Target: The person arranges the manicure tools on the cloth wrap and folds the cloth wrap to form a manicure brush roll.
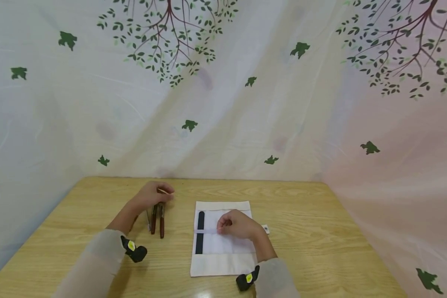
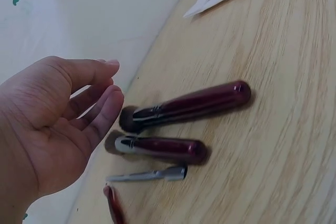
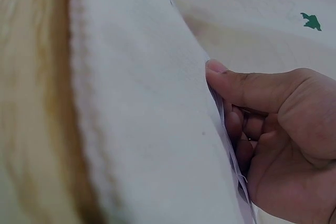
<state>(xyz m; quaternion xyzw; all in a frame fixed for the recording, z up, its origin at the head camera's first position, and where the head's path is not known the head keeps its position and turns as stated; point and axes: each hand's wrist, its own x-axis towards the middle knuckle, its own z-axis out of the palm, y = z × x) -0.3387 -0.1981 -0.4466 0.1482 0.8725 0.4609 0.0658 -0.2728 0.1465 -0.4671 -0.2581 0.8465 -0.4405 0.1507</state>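
Note:
A white cloth tool roll lies opened flat in the middle of the table. A black nail file with a rounded end lies along its left side, under a thin pale strap. My right hand pinches that strap between thumb and fingers, over the middle of the roll. On the left, my left hand hovers by the bristle ends of two dark red makeup brushes, its fingers loosely bent and holding nothing. Beside the brushes lie a slim metal tool and a reddish-brown slender item.
The wooden table meets a hanging printed cloth with leaf patterns at the back and sides. A small white tab sticks out past the roll's right edge.

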